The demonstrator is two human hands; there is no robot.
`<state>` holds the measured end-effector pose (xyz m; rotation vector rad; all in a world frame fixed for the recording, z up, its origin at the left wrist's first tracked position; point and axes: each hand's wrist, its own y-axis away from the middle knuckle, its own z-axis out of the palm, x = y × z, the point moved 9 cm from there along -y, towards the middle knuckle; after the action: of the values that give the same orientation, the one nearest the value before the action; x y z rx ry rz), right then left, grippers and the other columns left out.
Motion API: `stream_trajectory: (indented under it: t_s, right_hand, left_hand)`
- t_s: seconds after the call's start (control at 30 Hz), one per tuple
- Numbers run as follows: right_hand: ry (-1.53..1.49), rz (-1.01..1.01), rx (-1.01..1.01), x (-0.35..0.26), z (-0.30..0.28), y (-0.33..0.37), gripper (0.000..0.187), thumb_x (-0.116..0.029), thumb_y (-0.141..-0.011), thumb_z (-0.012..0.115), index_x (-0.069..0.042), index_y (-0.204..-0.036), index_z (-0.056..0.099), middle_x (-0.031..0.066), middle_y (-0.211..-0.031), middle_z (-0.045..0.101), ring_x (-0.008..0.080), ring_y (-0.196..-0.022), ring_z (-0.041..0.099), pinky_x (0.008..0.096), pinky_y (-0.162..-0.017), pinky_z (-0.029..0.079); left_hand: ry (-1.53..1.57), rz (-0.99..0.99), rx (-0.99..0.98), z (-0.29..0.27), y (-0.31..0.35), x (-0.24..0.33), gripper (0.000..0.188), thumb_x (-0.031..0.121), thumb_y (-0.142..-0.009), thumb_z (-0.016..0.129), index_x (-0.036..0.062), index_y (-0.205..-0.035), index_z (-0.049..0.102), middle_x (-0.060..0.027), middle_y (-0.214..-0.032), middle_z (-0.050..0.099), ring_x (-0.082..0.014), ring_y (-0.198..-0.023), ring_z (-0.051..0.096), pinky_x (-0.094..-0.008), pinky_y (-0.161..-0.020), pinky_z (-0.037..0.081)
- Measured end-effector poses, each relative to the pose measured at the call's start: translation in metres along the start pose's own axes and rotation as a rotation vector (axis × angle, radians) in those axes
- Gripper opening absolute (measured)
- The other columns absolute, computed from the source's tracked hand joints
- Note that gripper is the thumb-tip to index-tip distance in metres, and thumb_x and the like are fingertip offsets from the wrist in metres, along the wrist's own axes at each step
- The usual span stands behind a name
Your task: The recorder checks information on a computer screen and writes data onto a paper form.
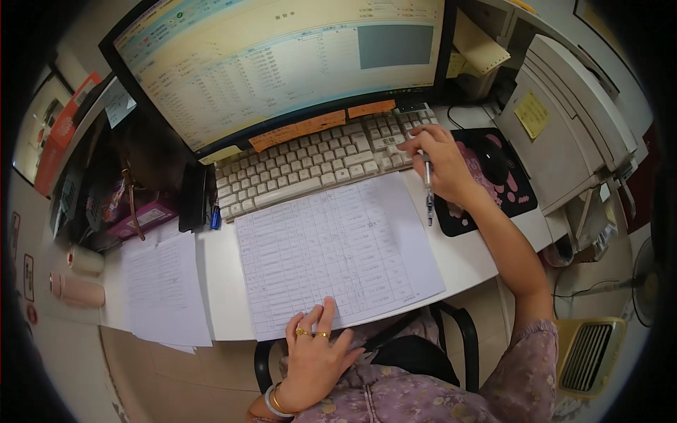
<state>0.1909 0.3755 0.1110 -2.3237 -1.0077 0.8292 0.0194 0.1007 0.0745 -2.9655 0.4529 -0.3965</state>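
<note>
My right hand [441, 162] is over the number keys at the right end of the white keyboard [303, 166], fingers bent above the keys. A pen [428, 190] is held in it, pointing down toward the desk. Below the keyboard lies a printed table sheet [328, 257] with handwritten marks, on top of other white paper. My left hand [314, 356], wearing rings and bangles, rests its fingertips on the sheet's near edge with fingers apart. Behind the keyboard stands a lit monitor [282, 70] with orange notes along its lower edge.
Right of the keyboard, a black mouse [489, 161] sits on a dark patterned mouse pad [518, 201], beside a printer [564, 120] with a yellow note. At left are more papers [163, 289], a purple box [144, 215] and a pink cup [76, 290]. A chair armrest [462, 338] borders the desk.
</note>
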Motion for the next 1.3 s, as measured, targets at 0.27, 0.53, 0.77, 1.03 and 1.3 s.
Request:
stream_trajectory:
  t_s: [0.27, 0.53, 0.77, 1.03, 1.3]
  right_hand:
    - [-0.015, 0.006, 0.032, 0.012, -0.006, 0.006, 0.017, -0.002, -0.084, 0.062, -0.007, -0.1, 0.064, 0.0129, -0.102, 0.064, 0.0369, -0.108, 0.055, 0.0444, -0.096, 0.044]
    - [-0.068, 0.036, -0.007, 0.008, -0.004, 0.007, 0.018, 0.001, -0.084, 0.062, -0.005, -0.101, 0.061, 0.0152, -0.109, 0.062, 0.038, -0.106, 0.056, 0.0427, -0.092, 0.046]
    - [-0.079, 0.036, -0.025, 0.01, 0.0, 0.009, 0.017, 0.003, -0.084, 0.062, -0.005, -0.098, 0.058, 0.0149, -0.109, 0.062, 0.0376, -0.107, 0.056, 0.0425, -0.093, 0.046]
    - [-0.107, 0.016, -0.024, 0.0, -0.004, 0.009, 0.015, 0.003, -0.084, 0.06, -0.004, -0.097, 0.058, 0.0134, -0.103, 0.065, 0.0358, -0.105, 0.057, 0.0414, -0.091, 0.046]
    - [-0.119, 0.027, -0.02, -0.001, -0.002, 0.003, 0.012, 0.003, -0.086, 0.059, -0.002, -0.096, 0.056, 0.0125, -0.1, 0.068, 0.0338, -0.102, 0.058, 0.0397, -0.089, 0.047]
  left_hand:
    - [0.013, -0.01, 0.025, -0.002, 0.0, -0.001, 0.035, 0.035, -0.072, 0.085, 0.0121, -0.095, 0.071, -0.0255, -0.147, 0.046, -0.0382, -0.126, 0.049, -0.0546, -0.104, 0.037]
    - [0.063, 0.001, 0.042, 0.0, 0.002, -0.001, 0.034, 0.032, -0.074, 0.083, 0.0093, -0.093, 0.065, -0.0267, -0.148, 0.045, -0.0378, -0.129, 0.047, -0.0546, -0.106, 0.036]
    - [0.031, -0.014, 0.044, 0.002, 0.001, -0.003, 0.035, 0.035, -0.074, 0.084, 0.0128, -0.095, 0.069, -0.0236, -0.147, 0.046, -0.0358, -0.127, 0.049, -0.0523, -0.106, 0.037]
    - [0.039, -0.015, 0.055, 0.0, 0.005, 0.001, 0.036, 0.033, -0.074, 0.084, 0.0115, -0.097, 0.067, -0.024, -0.146, 0.047, -0.0358, -0.127, 0.048, -0.0527, -0.106, 0.037]
    - [0.057, -0.033, 0.047, -0.003, 0.001, -0.003, 0.035, 0.03, -0.071, 0.085, 0.0117, -0.095, 0.067, -0.0245, -0.147, 0.048, -0.0361, -0.126, 0.05, -0.0517, -0.105, 0.039]
